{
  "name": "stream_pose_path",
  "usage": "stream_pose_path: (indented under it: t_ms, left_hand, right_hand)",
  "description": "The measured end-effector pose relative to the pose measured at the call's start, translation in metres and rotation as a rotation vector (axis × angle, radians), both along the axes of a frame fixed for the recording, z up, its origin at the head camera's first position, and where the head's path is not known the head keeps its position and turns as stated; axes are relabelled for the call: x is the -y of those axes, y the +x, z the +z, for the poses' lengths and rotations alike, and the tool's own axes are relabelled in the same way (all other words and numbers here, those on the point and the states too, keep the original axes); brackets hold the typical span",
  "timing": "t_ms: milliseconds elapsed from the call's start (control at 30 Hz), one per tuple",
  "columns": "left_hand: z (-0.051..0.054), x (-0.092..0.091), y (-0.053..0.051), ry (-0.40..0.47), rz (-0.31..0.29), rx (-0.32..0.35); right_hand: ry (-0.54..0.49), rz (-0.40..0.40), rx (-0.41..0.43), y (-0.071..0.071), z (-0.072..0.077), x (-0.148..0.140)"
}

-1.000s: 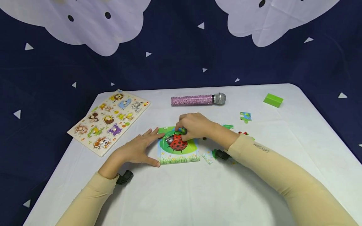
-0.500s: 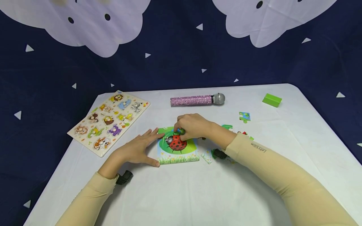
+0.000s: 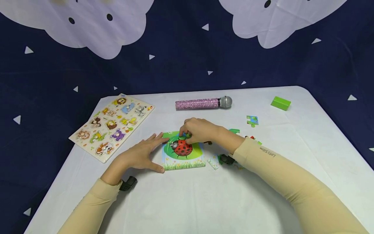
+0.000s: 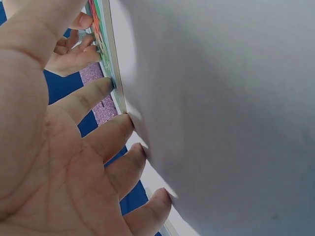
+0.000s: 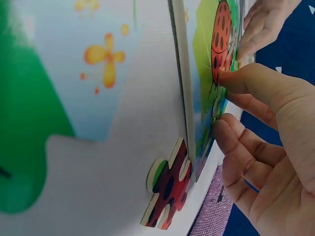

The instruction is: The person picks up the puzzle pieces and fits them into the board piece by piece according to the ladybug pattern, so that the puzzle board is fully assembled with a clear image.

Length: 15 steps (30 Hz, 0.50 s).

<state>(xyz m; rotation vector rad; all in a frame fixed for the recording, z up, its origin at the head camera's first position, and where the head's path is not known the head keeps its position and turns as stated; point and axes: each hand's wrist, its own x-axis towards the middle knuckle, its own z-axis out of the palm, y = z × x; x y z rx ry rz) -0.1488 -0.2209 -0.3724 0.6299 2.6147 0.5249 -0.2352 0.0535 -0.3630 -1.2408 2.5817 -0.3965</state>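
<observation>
A square ladybug puzzle board point(image 3: 184, 165) lies flat on the table in the middle of the head view. My left hand point(image 3: 140, 154) rests against its left side, fingers spread along the upper left and thumb at the lower left corner; the left wrist view has the fingers point(image 4: 101, 91) at the board's edge. Over the upper right part of the board, my right hand point(image 3: 201, 130) pinches a small green-and-blue puzzle piece point(image 3: 184, 136) between thumb and fingers. That hand covers the board's upper right corner. The piece is mostly hidden by the fingertips.
Loose puzzle pieces lie right of the board, including a flowery one point(image 3: 213, 162), a red-and-black one point(image 5: 172, 189) and a blue-green one point(image 3: 252, 120). A pink glitter microphone point(image 3: 198, 103) lies behind, a green block point(image 3: 280, 103) far right, an animal puzzle board point(image 3: 112, 125) at left.
</observation>
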Motion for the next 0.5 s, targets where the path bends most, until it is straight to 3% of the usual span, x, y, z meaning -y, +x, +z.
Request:
stream_pose_path:
  t_ms: [200, 500]
  left_hand:
    - [0.0001, -0.0003, 0.0010, -0.001, 0.004, 0.001]
    - [0.0017, -0.0003, 0.0007, -0.001, 0.001, 0.000]
  right_hand:
    - [-0.013, -0.006, 0.037, -0.0006, -0.0007, -0.0007]
    - [-0.008, -0.009, 0.024, -0.0019, 0.0034, -0.0055]
